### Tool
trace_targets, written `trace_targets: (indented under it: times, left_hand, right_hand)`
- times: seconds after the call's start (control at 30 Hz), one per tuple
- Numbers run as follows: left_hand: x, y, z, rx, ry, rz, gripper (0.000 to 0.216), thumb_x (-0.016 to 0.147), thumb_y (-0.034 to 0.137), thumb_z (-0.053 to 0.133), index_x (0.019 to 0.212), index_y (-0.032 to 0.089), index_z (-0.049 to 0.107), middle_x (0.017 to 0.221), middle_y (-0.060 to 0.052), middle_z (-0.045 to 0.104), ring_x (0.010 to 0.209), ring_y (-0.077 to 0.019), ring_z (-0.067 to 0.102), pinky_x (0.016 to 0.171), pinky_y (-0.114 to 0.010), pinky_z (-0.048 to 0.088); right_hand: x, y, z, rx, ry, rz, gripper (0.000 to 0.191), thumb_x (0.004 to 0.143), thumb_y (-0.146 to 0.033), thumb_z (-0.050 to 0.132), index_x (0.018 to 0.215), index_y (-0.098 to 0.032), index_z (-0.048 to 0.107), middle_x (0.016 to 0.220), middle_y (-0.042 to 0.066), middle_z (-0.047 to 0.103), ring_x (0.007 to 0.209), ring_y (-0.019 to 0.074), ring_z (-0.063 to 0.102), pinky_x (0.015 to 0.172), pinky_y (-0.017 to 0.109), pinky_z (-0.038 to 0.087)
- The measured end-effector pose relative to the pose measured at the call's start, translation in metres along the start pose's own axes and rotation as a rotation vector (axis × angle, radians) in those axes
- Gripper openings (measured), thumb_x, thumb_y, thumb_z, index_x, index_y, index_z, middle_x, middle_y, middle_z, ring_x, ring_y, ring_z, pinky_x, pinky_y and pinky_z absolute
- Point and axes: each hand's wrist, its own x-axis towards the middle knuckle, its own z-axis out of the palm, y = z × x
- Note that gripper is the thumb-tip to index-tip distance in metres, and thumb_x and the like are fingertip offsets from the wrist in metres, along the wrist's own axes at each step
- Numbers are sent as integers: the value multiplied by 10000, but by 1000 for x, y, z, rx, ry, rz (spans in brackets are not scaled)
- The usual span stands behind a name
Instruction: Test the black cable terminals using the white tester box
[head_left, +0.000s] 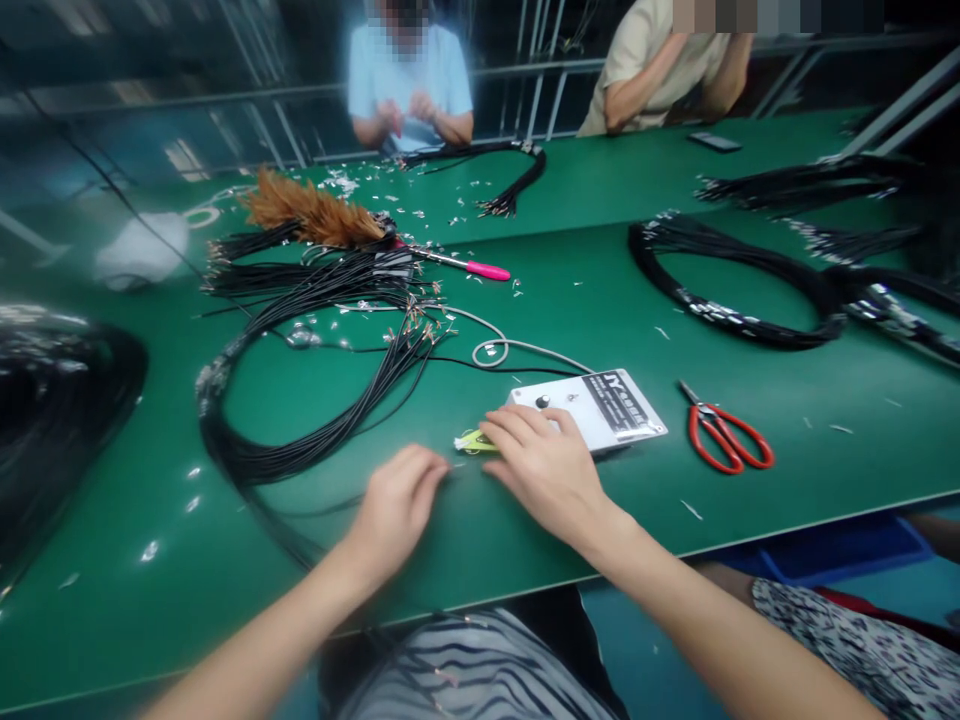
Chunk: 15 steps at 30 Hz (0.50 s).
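My left hand [401, 500] is closed in a pinch on a thin black cable [330, 508], whose bare tip pokes out past the fingertips. My right hand [547, 470] lies over the near left corner of a white box [570, 400] with a black label, a knob and a small switch. Its thumb and fingers close round a small yellow-green clip [472, 441] with a whitish end, partly hidden by the fingers. The cable tip is just short of this clip. To the left of my hands, a coiled bundle of black cables [300, 455] rests on the green table [480, 550].
Red-handled scissors [727, 437] lie right of the box. A brown feather duster [315, 212] with a pink handle [487, 271] lies across more cables. Another cable coil [750, 325] is at right, a blurred bundle [60, 420] far left. Two people sit opposite.
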Motion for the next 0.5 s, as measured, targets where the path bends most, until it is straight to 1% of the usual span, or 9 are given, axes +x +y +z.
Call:
trace_targets:
  times: [0.07,0.13,0.23,0.33,0.5]
  left_hand:
    - [7,-1,-1,15,12,-16,193,976,188,482,857,186,635,833,-43,657,786,-172,615,734,-264,473]
    - [13,-3,-2,35,10,-18,189,971,184,488,855,186,637,841,-45,663,788,-175,616,734,-265,466]
    - [19,-6,-2,66,-13,-17,185,966,172,491,859,184,641,844,-46,663,786,-176,611,737,-269,458]
    - [22,-8,-1,86,-41,-18,183,964,157,490,861,177,640,842,-46,658,785,-174,606,743,-269,454]
    - [24,-8,4,113,-73,-19,185,967,145,483,858,172,630,832,-42,640,773,-169,596,735,-266,450]
  right_hand:
    - [7,4,5,-61,-47,-8,185,905,-197,640,1086,-159,648,1087,88,720,1049,250,584,867,397,311]
    - [12,6,8,-94,-66,-30,95,913,-137,598,979,-169,657,957,62,725,946,233,590,847,396,300]
    - [16,7,10,-106,-70,-44,134,901,-94,574,810,-180,621,822,35,694,865,213,570,837,392,282]
    - [18,7,10,-101,-64,-39,165,881,-86,578,751,-186,583,783,24,675,847,205,552,846,396,273]
    - [19,8,10,-82,-46,-36,161,881,-88,567,756,-188,584,783,19,679,838,198,550,893,409,261]
